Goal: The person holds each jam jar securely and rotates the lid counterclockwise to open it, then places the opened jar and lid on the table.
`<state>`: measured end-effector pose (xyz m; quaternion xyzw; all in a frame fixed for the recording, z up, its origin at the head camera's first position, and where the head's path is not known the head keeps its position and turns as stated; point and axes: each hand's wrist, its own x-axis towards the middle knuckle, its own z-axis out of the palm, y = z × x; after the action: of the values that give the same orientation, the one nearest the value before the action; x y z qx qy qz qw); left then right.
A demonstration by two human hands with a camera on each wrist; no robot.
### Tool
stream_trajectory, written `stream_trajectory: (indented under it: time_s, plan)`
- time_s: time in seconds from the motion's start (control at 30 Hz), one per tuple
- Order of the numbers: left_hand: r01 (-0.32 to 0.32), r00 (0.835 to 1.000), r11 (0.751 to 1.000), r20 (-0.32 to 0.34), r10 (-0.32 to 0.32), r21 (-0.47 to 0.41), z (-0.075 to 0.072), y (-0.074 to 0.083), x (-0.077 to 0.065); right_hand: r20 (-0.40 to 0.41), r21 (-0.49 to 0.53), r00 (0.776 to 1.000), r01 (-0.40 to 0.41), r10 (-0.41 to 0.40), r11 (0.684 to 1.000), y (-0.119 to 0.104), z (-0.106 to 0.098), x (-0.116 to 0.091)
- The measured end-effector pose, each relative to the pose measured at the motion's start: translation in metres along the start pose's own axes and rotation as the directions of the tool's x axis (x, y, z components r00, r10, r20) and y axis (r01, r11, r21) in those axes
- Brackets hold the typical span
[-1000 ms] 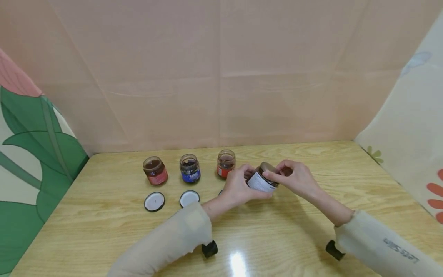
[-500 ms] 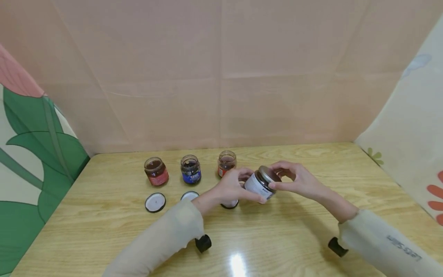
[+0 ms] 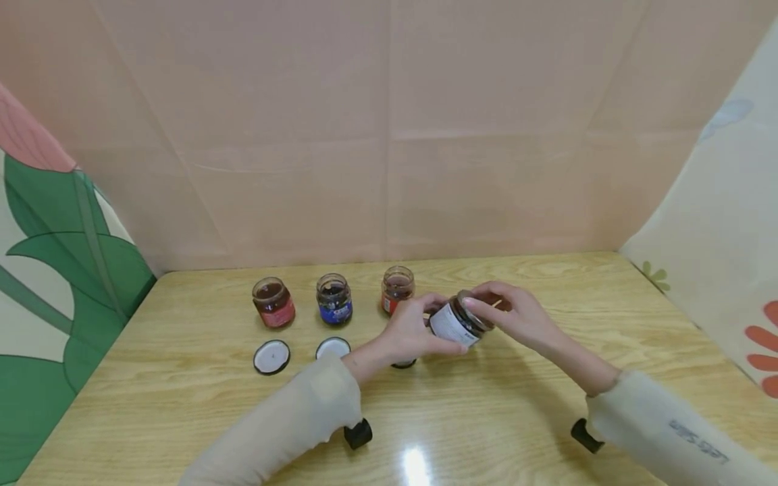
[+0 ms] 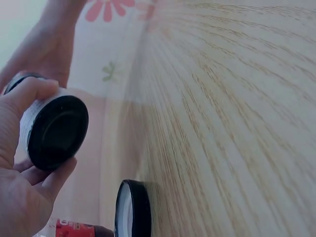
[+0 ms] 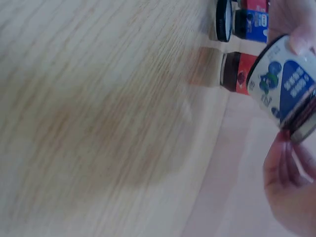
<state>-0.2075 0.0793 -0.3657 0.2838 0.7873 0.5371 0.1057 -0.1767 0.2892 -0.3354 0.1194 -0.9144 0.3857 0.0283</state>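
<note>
My left hand (image 3: 406,335) grips a dark jam jar (image 3: 451,325) with a white label, tilted above the table with its top toward the right. Blueberries and a blue patch show on its label in the right wrist view. Its dark base (image 4: 58,132) faces the left wrist camera. Thumb and fingers of my right hand (image 3: 519,314) pinch the metal lid (image 5: 305,127) at the jar's mouth; whether the lid is loose cannot be told. Just behind my left hand stands an open red-labelled jar (image 3: 398,291), partly hidden.
Farther left stand an uncovered pink-labelled jar (image 3: 275,304) and an uncovered blue-labelled jar (image 3: 334,300). Before them lie upturned lids, a left one (image 3: 271,356) and a middle one (image 3: 333,347). Another lid (image 4: 141,212) is mostly covered by my left hand in the head view.
Both hands and the jar have shifted slightly left and down since a second ago. The right fingers opened wider around the lid, then closed in on it again with the thumb higher.
</note>
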Motion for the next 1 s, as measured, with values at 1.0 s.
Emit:
stream_trajectory:
  time_s: [1.0]
  plan:
    - [-0.010, 0.991, 0.974, -0.128, 0.040, 0.225, 0.005, 0.005, -0.003, -0.023, -0.182, 0.963, -0.268, 0.269, 0.946, -0.014, 0.003, 0.002]
